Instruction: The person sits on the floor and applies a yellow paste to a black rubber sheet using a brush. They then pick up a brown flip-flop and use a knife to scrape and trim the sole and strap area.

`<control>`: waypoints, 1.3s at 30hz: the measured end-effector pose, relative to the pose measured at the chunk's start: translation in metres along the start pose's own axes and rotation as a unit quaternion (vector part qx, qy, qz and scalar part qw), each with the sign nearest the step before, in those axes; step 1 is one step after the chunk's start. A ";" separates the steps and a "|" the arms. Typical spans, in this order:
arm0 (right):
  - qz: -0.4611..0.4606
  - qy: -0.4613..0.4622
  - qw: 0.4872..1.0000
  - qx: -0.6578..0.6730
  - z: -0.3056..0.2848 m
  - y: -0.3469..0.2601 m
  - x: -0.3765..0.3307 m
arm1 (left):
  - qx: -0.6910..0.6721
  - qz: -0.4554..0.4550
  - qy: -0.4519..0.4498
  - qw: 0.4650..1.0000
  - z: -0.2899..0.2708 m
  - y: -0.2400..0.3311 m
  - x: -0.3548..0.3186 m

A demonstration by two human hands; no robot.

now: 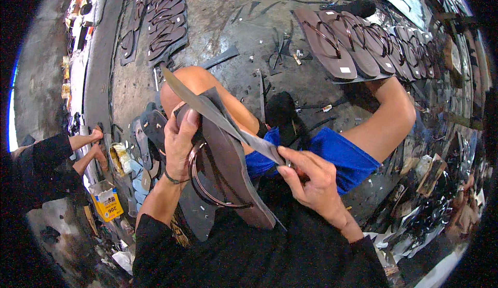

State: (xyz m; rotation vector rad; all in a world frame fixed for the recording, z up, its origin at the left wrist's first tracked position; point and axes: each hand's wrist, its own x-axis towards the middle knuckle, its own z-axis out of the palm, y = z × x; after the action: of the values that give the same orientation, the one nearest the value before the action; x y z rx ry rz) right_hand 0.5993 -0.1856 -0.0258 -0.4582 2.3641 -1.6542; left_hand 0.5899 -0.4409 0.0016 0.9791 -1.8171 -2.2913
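Observation:
My left hand (179,142) is closed round one end of a brown flip-flop (218,158), thumb on top, tilted over my lap. Its glossy brown strap loops out on the left side, and dark uneven sheet sticks out past the sole's edge. My right hand (314,179) grips the handle of a long knife (189,97), forefinger stretched along it. The broad blade slants up and left across the flip-flop's right edge, its tip beyond my left hand. From this view I cannot tell how deep the blade sits against the edge.
Rows of brown flip-flops (340,44) lie at the upper right, more flip-flops (166,21) at the upper left. Several loose sandals (150,132) lie by my left arm. A yellow container (106,202) stands near another person's hands (96,145). Dark offcuts (220,58) litter the floor.

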 end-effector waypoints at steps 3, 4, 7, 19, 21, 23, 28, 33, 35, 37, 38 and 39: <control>-0.021 0.007 1.000 0.008 -0.005 -0.010 0.031 | 0.041 0.001 -0.065 0.997 0.006 0.005 0.001; -0.034 0.018 0.999 0.013 -0.007 -0.012 0.042 | 0.052 -0.002 -0.089 0.995 0.010 0.008 0.001; 0.045 -0.109 0.993 0.000 -0.022 -0.022 0.092 | 0.059 0.016 -0.135 0.989 0.017 0.013 0.001; -0.019 -0.056 0.998 -0.007 -0.045 0.011 -0.014 | 0.136 -0.023 -0.216 0.967 -0.025 0.046 -0.001; -0.016 -0.096 0.995 -0.003 -0.048 0.015 -0.030 | 0.111 -0.033 -0.220 0.969 -0.032 0.029 -0.016; 0.032 -0.123 0.992 -0.010 -0.056 0.014 -0.034 | 0.103 -0.039 -0.221 0.969 -0.036 0.012 -0.023; 0.074 -0.183 0.979 -0.059 -0.082 -0.009 -0.016 | 0.116 -0.044 -0.247 0.961 -0.021 0.013 -0.031; 0.043 -0.222 0.971 -0.073 -0.098 -0.028 0.013 | 0.107 -0.059 -0.313 0.942 -0.001 0.020 -0.030; 0.021 -0.220 0.974 -0.058 -0.096 -0.032 0.021 | 0.103 -0.089 -0.352 0.926 0.000 0.020 -0.028; 0.015 -0.227 0.973 -0.046 -0.092 -0.038 0.030 | 0.096 -0.111 -0.353 0.924 0.008 0.022 -0.030; 0.019 -0.235 0.971 -0.042 -0.090 -0.043 0.034 | 0.105 -0.116 -0.356 0.921 0.010 0.020 -0.031; 0.023 -0.243 0.969 -0.037 -0.086 -0.046 0.038 | 0.113 -0.121 -0.359 0.918 0.010 0.017 -0.033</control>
State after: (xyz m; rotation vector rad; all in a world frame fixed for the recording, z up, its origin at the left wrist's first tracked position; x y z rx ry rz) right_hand 0.5399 -0.1393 0.0464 -0.7224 2.0534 -1.2544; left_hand 0.6058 -0.4233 0.0323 0.3938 -2.3712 -2.9091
